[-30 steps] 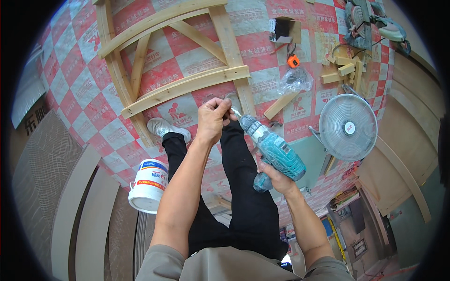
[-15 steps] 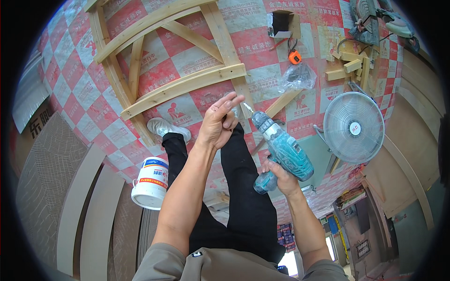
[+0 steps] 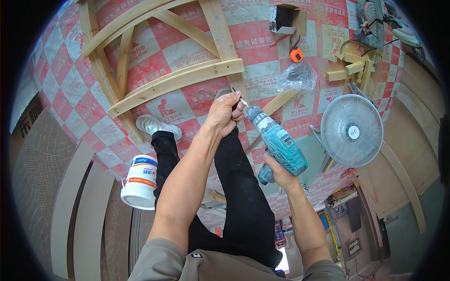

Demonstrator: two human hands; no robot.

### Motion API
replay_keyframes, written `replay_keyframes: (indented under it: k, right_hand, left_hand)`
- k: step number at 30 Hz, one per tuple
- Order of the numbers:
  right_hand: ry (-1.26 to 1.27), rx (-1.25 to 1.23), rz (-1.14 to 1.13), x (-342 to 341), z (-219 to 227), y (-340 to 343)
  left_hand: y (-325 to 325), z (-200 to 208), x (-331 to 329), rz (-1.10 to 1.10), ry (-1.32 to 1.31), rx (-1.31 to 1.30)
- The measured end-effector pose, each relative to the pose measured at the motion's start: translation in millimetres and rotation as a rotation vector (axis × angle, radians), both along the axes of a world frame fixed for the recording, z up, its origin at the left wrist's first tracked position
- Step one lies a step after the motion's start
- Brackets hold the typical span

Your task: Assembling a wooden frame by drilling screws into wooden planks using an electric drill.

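In my right hand (image 3: 280,172) is a teal cordless drill (image 3: 282,149), the fingers wrapped round its grip and the nose pointing up and to the left. My left hand (image 3: 225,112) is closed in a pinch at the tip of the drill's bit (image 3: 243,101). A thin dark screw (image 3: 234,89) pokes out past those fingertips; the rest of it is hidden. Just beyond my hands, a wooden frame (image 3: 187,83) of pale beams with slanting braces lies on the floor.
A white bucket (image 3: 140,185) stands by my left leg, beside stacked panels (image 3: 91,220). To the right are a round fan (image 3: 352,131), wood offcuts (image 3: 355,67), a plastic bag (image 3: 297,76), an orange tape measure (image 3: 296,55), an open box (image 3: 287,19) and a saw (image 3: 369,21).
My left fingers, stretched out before, have closed in a pinch at the bit's tip. The drill has shifted slightly up and left, and my view has moved a little.
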State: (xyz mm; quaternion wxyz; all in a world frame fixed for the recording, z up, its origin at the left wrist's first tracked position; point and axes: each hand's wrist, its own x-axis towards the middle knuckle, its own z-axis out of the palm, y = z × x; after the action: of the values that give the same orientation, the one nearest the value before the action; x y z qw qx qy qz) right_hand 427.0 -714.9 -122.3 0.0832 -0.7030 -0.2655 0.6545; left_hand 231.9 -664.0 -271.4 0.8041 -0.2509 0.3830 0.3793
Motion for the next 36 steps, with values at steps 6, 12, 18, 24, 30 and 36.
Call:
replay_keyframes:
  k: [6, 12, 18, 24, 30, 36]
  right_hand:
    - [-0.240, 0.316, 0.581, -16, -40, 43]
    - [-0.386, 0.229, 0.731, -33, -95, 68]
    - [-0.356, 0.232, 0.681, -34, -111, 68]
    - [-0.353, 0.226, 0.678, -41, -113, 67]
    - [-0.341, 0.247, 0.680, -34, -120, 63]
    - [-0.347, 0.211, 0.691, -39, -116, 67]
  left_hand:
    - [-2, -61, 18, 0.029, 0.008, -0.173]
    - [10, -131, 41, 0.191, 0.004, -0.389]
    - [3, -153, 46, 0.245, 0.003, -0.392]
    - [-5, -165, 38, 0.224, 0.000, -0.355]
    - [1, -161, 42, 0.232, 0.030, -0.384]
    - [-1, -166, 40, 0.190, 0.032, -0.362]
